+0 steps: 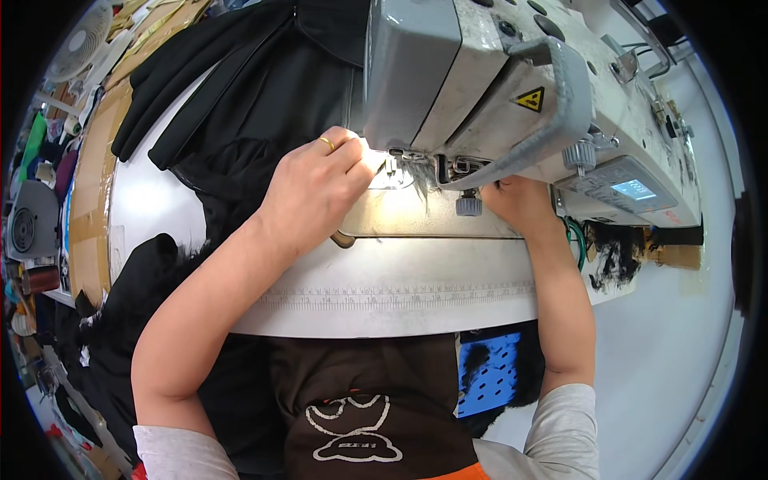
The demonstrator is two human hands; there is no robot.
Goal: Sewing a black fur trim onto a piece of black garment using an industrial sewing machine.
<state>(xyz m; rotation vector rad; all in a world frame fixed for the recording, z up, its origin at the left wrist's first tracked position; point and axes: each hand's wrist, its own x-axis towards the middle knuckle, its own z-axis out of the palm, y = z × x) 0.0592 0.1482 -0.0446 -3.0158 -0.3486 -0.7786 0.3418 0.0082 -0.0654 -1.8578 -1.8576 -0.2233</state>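
Note:
A grey and white sewing machine (480, 88) stands over the work plate, its lamp lighting the presser foot (391, 170). My left hand (316, 188) is closed just left of the foot, fingertips bunched in the bright light. What they pinch is hidden by glare and the fingers. Behind that hand lies a black garment (264, 88), spread over the table's left side. My right hand (518, 204) reaches under the machine's right part. Its fingers are mostly hidden there, so their hold does not show. Dark fuzz (420, 172) hangs beside the foot.
A printed ruler scale (392, 298) runs along the table (384, 320) near its front edge. The machine's control panel (632, 190) is lit at the right. Black fluff (620, 248) gathers below it. Under the table sits a blue perforated pedal (490, 374). Taped cardboard (90, 208) borders the left.

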